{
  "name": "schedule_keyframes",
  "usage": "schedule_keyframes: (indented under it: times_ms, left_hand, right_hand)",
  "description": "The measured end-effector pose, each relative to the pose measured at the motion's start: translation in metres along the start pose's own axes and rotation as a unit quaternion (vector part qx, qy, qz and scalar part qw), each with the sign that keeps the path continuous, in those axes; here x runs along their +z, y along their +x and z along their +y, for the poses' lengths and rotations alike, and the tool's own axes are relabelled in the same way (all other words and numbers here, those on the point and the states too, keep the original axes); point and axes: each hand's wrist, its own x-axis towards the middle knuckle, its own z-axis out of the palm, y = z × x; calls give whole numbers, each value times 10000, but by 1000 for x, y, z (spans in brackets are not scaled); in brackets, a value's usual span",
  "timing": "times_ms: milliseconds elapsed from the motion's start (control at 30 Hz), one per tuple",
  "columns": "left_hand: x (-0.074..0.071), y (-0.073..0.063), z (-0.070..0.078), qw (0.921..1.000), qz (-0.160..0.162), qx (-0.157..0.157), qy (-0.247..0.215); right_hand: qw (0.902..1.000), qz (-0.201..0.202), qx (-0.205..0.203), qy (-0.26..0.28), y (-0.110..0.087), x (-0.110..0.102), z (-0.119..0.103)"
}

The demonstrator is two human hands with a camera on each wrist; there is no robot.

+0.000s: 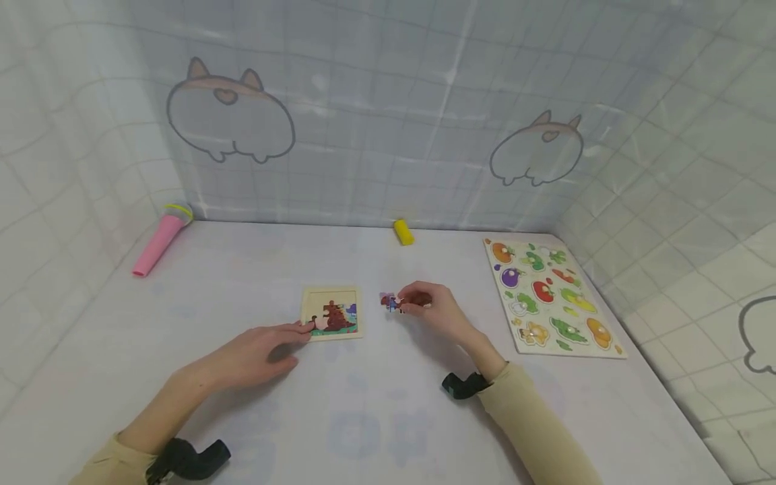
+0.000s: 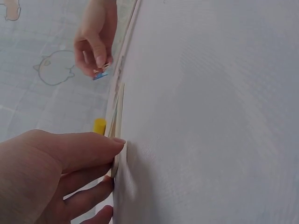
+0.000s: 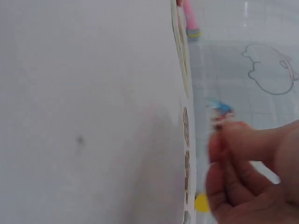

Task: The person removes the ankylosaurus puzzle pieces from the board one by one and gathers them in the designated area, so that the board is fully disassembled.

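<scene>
Head view: L hand (image 1: 261,353) rests w/ fingertips at the L edge of a sq., shallow puzzle frame (image 1: 313,291), thumb apart from fingers, so not clamped round it. Frame is pale, wood-like, w/ a raised flat rim; inside, some flat, knob-edged pcs already sit, showing a brown spiky dino on green. Just R of it, R hand (image 1: 433,310) pinches a small, thin puzzle pc (image 3: 221,111) btwn thumb & fingers, grip together on it; R wrist view shows blue, white & reddish print, a bit blurred. Loose pcs (image 1: 384,298) in brown & purple lie flat by R hand, partly hidden; exact no. can't tell. Far middle: short yellow cylinder (image 1: 403,232), smooth. Far L: pink toy mic (image 1: 159,246), tapered, plastic-looking, grey head w/ yellow ring. R side: rect. veg board (image 1: 509,330), flat, w/ printed veg shapes & small knobs. White table (image 1: 364,391) is matte; wrinkled, grid-print curtain (image 1: 376,101) hangs at far side.
</scene>
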Motion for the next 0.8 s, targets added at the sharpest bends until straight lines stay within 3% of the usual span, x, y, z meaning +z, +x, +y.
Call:
schedule_keyframes:
  times_ms: [300,800]
  left_hand:
    - [1,1,0,10000,6,26,13]
    - [1,0,2,9999,-56,-28,102]
  right_hand:
    - [9991,-374,-127,-139,-2,11,11]
    - [9938,40,-555,-959,-1,21,15]
